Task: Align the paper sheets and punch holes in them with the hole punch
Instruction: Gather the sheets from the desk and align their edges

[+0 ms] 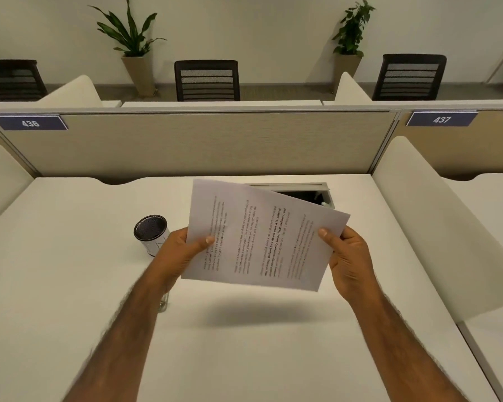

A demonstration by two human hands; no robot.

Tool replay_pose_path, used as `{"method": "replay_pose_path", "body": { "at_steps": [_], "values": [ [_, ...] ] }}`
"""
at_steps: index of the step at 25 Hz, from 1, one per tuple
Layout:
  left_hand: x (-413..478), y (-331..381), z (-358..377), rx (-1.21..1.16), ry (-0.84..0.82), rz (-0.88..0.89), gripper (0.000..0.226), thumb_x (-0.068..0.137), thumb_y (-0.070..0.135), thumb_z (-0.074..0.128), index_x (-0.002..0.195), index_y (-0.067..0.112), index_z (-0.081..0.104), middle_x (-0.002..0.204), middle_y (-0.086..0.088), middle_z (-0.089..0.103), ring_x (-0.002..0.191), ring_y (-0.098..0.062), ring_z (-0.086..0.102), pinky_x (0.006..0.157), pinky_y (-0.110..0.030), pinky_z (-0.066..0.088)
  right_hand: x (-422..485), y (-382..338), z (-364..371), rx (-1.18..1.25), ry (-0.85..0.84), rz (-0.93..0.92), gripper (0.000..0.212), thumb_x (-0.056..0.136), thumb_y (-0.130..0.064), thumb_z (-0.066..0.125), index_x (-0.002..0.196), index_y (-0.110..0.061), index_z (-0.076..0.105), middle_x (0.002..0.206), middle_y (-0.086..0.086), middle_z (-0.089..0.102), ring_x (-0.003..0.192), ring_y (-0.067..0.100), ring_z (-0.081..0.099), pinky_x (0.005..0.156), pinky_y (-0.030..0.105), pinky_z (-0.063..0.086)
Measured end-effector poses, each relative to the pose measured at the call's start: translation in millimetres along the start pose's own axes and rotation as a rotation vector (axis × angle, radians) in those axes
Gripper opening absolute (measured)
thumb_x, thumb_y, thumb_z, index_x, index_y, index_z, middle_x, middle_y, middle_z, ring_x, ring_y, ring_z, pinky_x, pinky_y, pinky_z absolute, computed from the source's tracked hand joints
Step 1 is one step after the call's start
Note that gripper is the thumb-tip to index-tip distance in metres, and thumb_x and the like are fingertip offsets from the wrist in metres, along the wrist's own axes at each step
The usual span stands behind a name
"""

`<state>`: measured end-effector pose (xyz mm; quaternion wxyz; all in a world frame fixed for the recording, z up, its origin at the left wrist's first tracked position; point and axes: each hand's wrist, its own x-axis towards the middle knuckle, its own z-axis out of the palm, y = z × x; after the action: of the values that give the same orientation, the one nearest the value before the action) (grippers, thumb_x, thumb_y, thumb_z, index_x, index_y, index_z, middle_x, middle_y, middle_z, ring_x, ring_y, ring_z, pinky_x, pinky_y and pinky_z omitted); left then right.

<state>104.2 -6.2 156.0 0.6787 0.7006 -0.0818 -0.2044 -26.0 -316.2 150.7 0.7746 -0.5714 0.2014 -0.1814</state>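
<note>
We hold the paper sheets point(262, 236) in the air above the white desk point(70, 285), one hand at each short end, the stack tilted so its right corner sits farther from us. Our left hand point(183, 250) pinches the left edge, thumb on the printed face and the other fingers hidden behind the page. Our right hand point(349, 256) clamps the right edge the same way, thumb on top, fingers out of sight beneath. The text runs sideways and is mostly blurred; only a few bold lines stand out, and we cannot tell how many sheets there are or whether their edges are flush. A soft shadow lies on the desk under the stack.

Just beside our left wrist stands a mesh pen cup point(151, 233), partly hidden by the hand. A small metal object point(163, 303) peeks out from under our left forearm; too little shows to say whether it is the hole punch. Behind the sheets, an open cable hatch point(308, 192) in the desk is half covered by the paper.
</note>
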Motion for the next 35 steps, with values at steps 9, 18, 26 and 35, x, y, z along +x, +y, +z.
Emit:
{"method": "replay_pose_path", "body": {
  "at_steps": [9, 18, 26, 35],
  "values": [
    [-1, -29, 8, -0.073, 0.058, 0.086, 0.030, 0.078, 0.028, 0.081, 0.106, 0.039, 0.079, 0.111, 0.008, 0.081, 0.099, -0.007, 0.076, 0.075, -0.018, 0.060, -4, 10, 4, -0.109, -0.007, -0.089, 0.018, 0.091, -0.025, 0.070, 0.103, -0.037, 0.076, 0.102, -0.003, 0.079, 0.091, 0.017, 0.073, 0.074, 0.025, 0.061],
    [-9, -106, 20, 0.110, 0.119, -0.103, 0.017, 0.088, 0.027, 0.078, 0.100, 0.039, 0.073, 0.097, 0.018, 0.081, 0.106, -0.015, 0.074, 0.090, -0.034, 0.058, -16, 65, -5, -0.248, 0.077, 0.074, 0.021, 0.090, -0.009, 0.073, 0.100, -0.027, 0.074, 0.094, -0.005, 0.080, 0.097, 0.023, 0.073, 0.073, 0.021, 0.055],
    [-3, -87, 16, 0.054, 0.112, -0.048, 0.023, 0.079, 0.043, 0.082, 0.101, 0.041, 0.076, 0.105, 0.012, 0.081, 0.099, -0.012, 0.077, 0.077, -0.023, 0.059, -14, 46, -4, -0.338, 0.047, -0.008, 0.014, 0.093, -0.015, 0.071, 0.099, -0.027, 0.074, 0.088, -0.009, 0.077, 0.081, 0.012, 0.072, 0.061, 0.016, 0.055],
    [-2, -77, 16, 0.071, 0.164, 0.001, 0.019, 0.095, 0.021, 0.073, 0.098, 0.039, 0.077, 0.099, 0.015, 0.081, 0.090, 0.000, 0.075, 0.068, -0.011, 0.056, -12, 37, -3, -0.329, 0.059, -0.052, 0.015, 0.094, -0.018, 0.069, 0.096, -0.032, 0.075, 0.089, -0.008, 0.077, 0.084, 0.010, 0.072, 0.063, 0.017, 0.056]
  ]
}}
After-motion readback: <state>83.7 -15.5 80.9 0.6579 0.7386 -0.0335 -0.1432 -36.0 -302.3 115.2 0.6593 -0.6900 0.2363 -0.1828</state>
